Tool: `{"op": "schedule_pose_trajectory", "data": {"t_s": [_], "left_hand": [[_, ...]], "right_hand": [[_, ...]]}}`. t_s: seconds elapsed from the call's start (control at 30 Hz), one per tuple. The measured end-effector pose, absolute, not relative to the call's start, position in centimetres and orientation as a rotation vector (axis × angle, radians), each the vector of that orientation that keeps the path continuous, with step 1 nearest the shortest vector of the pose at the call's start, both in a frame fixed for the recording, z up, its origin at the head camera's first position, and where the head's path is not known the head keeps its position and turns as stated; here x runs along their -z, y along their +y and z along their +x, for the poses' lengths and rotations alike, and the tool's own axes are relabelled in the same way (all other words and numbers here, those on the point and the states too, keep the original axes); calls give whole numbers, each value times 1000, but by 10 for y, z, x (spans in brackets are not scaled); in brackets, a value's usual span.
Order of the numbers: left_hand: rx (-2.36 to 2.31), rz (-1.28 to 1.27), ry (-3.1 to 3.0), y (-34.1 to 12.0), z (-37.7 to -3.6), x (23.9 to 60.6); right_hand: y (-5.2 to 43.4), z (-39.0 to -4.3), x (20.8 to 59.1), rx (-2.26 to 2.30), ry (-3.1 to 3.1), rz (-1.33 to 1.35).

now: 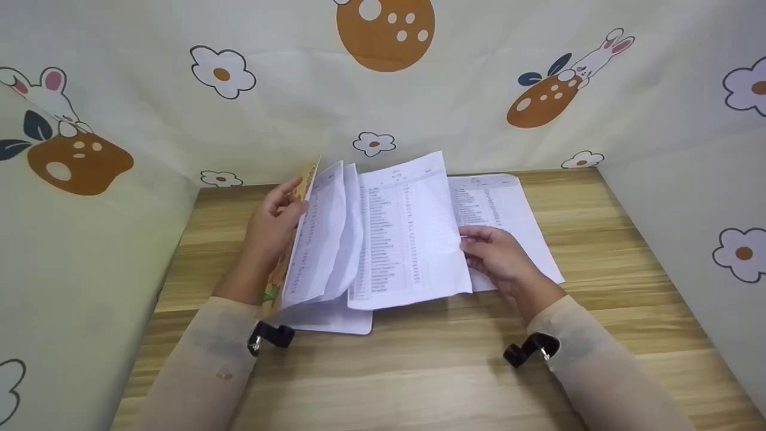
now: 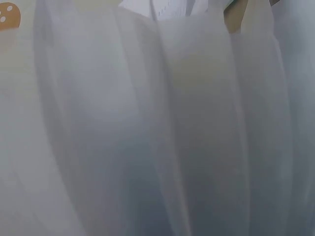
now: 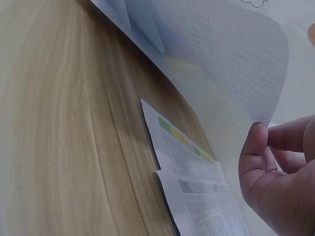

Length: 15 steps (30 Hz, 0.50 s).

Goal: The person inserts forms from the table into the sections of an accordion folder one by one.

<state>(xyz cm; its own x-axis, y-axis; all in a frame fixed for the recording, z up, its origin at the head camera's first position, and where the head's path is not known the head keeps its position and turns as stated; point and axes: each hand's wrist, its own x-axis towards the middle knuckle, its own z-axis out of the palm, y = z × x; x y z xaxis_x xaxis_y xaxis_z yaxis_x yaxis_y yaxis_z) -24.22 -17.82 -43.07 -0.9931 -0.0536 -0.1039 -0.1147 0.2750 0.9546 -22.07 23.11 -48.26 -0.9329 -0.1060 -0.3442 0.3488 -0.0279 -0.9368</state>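
Observation:
A booklet of printed pages point(image 1: 413, 239) stands partly open mid-table, several leaves fanned at its left. My left hand point(image 1: 270, 233) grips its left side, thumb over the edge of the patterned orange-yellow cover point(image 1: 276, 281). At the right edge of a raised page, my right hand point(image 1: 505, 257) pinches the paper between thumb and fingers; the right wrist view shows this pinch on the page corner point(image 3: 258, 93). Blurred white leaves point(image 2: 147, 123) fill most of the left wrist view, so the left hand is hidden there.
Under the raised page, another printed sheet point(image 1: 529, 233) lies on the wooden table point(image 1: 419, 371) to the right. A white page corner point(image 1: 341, 320) lies below the fanned leaves. Behind the table rises a patterned cloth point(image 1: 287, 120), which also covers both sides.

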Motion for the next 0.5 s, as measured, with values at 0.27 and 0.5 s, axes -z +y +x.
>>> {"op": "schedule_pose_trajectory", "data": {"t_s": [0.27, 0.5], "left_hand": [[-1841, -183, 2465, -176, -243, 432], [-1849, -184, 2471, -175, -243, 432]], "right_hand": [[218, -225, 485, 2077, 1906, 237], [201, -225, 484, 2087, 1885, 220]]}}
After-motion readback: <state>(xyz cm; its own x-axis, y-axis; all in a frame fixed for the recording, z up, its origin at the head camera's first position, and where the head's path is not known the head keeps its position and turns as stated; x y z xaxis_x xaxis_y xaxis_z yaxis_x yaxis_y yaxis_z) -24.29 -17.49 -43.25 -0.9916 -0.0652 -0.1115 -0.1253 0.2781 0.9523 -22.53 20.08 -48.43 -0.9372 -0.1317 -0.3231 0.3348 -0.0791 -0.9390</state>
